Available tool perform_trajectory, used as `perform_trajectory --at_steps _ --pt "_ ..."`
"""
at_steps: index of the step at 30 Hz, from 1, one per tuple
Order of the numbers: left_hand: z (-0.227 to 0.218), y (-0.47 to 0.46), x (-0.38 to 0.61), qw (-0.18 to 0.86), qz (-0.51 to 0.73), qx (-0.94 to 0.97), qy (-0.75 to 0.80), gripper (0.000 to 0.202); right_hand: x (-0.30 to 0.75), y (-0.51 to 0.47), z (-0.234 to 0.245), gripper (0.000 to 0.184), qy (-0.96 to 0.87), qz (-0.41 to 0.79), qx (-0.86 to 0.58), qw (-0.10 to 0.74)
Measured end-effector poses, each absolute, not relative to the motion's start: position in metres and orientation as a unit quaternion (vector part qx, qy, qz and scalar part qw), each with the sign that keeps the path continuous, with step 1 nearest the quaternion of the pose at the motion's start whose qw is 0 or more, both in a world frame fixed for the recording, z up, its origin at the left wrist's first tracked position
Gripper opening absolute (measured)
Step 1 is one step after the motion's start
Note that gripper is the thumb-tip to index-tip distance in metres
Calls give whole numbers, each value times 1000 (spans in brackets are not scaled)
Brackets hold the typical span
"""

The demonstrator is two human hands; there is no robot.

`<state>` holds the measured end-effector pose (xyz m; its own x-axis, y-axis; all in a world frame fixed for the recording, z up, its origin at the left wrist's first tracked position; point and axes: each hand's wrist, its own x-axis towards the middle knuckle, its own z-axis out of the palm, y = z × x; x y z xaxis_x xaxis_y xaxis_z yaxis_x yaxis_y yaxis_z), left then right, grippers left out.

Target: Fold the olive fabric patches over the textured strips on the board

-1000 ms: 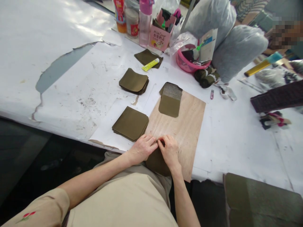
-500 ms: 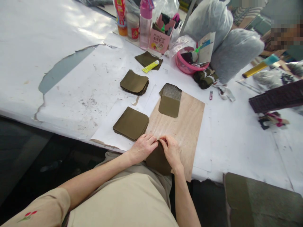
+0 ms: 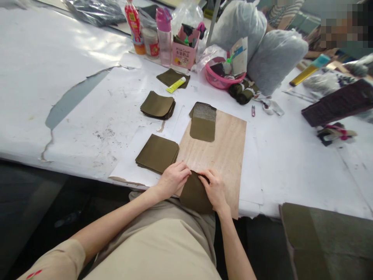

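An olive fabric piece lies at the near edge of a wooden board, hanging partly over the table edge. My left hand pinches its upper left edge with curled fingers. My right hand grips its upper right edge, fingers closed. Just left of my left hand sits a stack of olive fabric squares on white paper. A finished olive piece with a grey band rests at the board's far end.
A second olive stack and a third under a yellow glue tube lie farther back. Bottles, a pink box, a pink basket and small snips crowd the far side. Another person sits at top right. Olive cloth lies at lower right.
My hands have spread a little apart along the fabric's top edge, showing more of the olive piece between them. The view has tilted slightly upward.
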<state>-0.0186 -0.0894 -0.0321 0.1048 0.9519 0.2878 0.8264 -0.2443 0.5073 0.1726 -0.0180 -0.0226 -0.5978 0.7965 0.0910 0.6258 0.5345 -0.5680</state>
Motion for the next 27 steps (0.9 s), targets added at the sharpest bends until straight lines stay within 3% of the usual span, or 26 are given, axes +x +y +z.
perform_trajectory --at_steps 9,27 --pt "-41 -76 -16 40 221 782 582 19 177 -20 -32 16 -861 244 -407 181" --pt "-39 -80 -19 31 209 801 560 22 190 -18 -33 28 -865 263 -377 200"
